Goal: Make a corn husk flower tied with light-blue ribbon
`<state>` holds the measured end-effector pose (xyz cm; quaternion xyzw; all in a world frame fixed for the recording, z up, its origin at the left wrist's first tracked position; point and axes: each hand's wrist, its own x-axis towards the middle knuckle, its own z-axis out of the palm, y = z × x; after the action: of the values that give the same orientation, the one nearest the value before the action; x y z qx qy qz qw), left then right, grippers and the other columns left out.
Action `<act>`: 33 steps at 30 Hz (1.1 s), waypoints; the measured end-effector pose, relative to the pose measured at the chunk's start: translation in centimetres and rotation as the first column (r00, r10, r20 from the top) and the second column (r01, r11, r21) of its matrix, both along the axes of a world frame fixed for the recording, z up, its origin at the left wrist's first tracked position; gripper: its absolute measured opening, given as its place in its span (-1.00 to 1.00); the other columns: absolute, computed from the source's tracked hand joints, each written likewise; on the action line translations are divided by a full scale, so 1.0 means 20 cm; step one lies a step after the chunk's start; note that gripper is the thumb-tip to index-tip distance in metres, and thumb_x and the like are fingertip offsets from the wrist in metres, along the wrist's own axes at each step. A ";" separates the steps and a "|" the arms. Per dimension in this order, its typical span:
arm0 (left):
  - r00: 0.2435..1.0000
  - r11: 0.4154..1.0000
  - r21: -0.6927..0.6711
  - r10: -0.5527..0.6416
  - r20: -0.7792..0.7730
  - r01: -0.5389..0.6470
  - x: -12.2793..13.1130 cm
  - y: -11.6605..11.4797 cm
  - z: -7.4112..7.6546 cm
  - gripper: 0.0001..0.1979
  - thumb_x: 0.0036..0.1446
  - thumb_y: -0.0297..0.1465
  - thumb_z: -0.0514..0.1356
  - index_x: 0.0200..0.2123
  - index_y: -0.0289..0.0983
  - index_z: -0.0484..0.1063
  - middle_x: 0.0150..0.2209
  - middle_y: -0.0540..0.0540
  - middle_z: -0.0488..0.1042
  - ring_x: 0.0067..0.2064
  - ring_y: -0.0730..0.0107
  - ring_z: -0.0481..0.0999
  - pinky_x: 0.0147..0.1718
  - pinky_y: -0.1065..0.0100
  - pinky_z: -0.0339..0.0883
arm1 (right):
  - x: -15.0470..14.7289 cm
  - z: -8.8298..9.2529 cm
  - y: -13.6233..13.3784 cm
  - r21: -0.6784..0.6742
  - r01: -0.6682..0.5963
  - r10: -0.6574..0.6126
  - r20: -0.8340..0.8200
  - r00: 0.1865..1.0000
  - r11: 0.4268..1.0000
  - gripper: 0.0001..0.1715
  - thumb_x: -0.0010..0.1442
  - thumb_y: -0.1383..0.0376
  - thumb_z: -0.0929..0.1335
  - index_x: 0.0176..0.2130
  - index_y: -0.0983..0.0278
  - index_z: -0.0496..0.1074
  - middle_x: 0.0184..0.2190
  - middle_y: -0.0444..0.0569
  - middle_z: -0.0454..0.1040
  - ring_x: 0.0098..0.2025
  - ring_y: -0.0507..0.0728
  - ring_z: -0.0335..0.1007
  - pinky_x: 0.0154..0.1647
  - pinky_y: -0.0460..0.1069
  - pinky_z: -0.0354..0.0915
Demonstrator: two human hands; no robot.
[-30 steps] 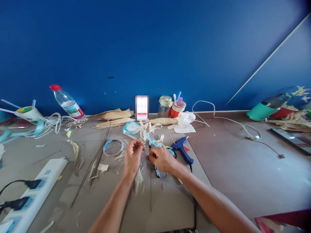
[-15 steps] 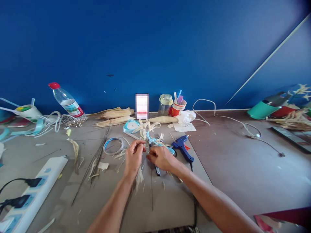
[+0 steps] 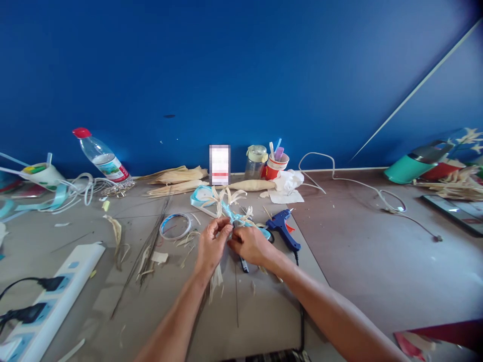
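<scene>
My left hand (image 3: 213,242) is closed in a pinch at the middle of the table, its fingertips by a light blue ribbon (image 3: 233,217). Facing it, my right hand (image 3: 249,244) is also closed, thumb and fingers pressed together. Whatever lies between the fingertips is too small to make out. Just beyond the hands are pale husk flowers (image 3: 219,200) with narrow curled petals and the ribbon among them. Under my right hand a slim black tool (image 3: 244,265) partly shows. Right of that hand lies a blue glue gun (image 3: 284,227).
A tape roll (image 3: 163,230) and thin wires (image 3: 145,254) lie left of my hands. A power strip (image 3: 62,296) is at the near left. Along the wall stand a plastic bottle (image 3: 107,163), dried husks (image 3: 181,175), a glass jar (image 3: 255,163) and red paper cups (image 3: 272,172).
My left hand has moved slightly right and its fingertips have come nearer to the right hand. The right hand is nearly still. The pale petals and ribbon have shifted slightly.
</scene>
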<state>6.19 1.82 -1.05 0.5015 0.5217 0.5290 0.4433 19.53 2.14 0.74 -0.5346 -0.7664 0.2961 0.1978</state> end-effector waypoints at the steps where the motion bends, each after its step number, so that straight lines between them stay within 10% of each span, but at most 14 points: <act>1: 1.000 1.000 -0.009 -0.002 -0.014 0.002 0.00 0.00 0.00 -0.77 -0.05 -0.31 0.22 -0.31 -0.30 0.46 -0.34 -0.12 0.52 -0.29 0.33 0.48 -0.23 0.32 0.32 | 0.00 0.00 0.00 0.002 -0.004 0.004 0.007 1.000 1.000 -0.74 0.00 0.34 0.30 -0.65 0.27 0.22 -0.70 -0.19 0.14 -0.61 -0.03 0.00 -0.57 -0.09 -0.08; 17: 0.993 0.994 -0.013 0.111 -0.051 -0.112 -0.02 -0.01 0.02 -0.77 0.04 -0.27 0.14 -0.31 -0.30 0.43 -0.56 0.02 0.38 -0.48 0.44 0.39 -0.42 0.42 0.25 | 0.01 0.05 -0.01 -0.076 0.011 -0.016 -0.067 0.998 0.997 -0.78 0.07 0.22 0.34 -0.53 0.28 0.42 -0.63 -0.15 0.36 -0.57 -0.02 0.17 -0.53 -0.11 0.00; 26: 0.996 0.996 0.018 0.086 0.025 -0.086 -0.01 -0.01 0.02 -0.82 0.04 -0.30 0.14 -0.36 -0.29 0.44 -0.56 0.03 0.37 -0.48 0.47 0.35 -0.41 0.43 0.22 | 0.03 -0.01 0.04 0.094 0.321 -0.271 -0.346 0.898 0.943 -0.90 0.06 0.31 0.30 -0.39 0.30 0.40 -0.55 -0.13 0.36 -0.50 0.03 0.25 -0.42 -0.10 0.16; 33: 0.997 0.998 0.028 0.053 0.061 -0.055 0.00 -0.01 0.02 -0.84 0.03 -0.30 0.16 -0.38 -0.28 0.44 -0.56 0.04 0.36 -0.48 0.47 0.33 -0.42 0.42 0.20 | 0.04 -0.03 0.07 0.247 0.214 -0.079 -0.463 0.883 0.945 -0.80 0.03 0.41 0.31 -0.27 0.27 0.43 -0.24 0.00 0.43 -0.14 0.12 0.32 -0.07 -0.01 0.19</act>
<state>6.13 1.58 -0.56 0.4776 0.5136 0.5633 0.4368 20.39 3.50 0.05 -0.4741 -0.6925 0.2788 0.4669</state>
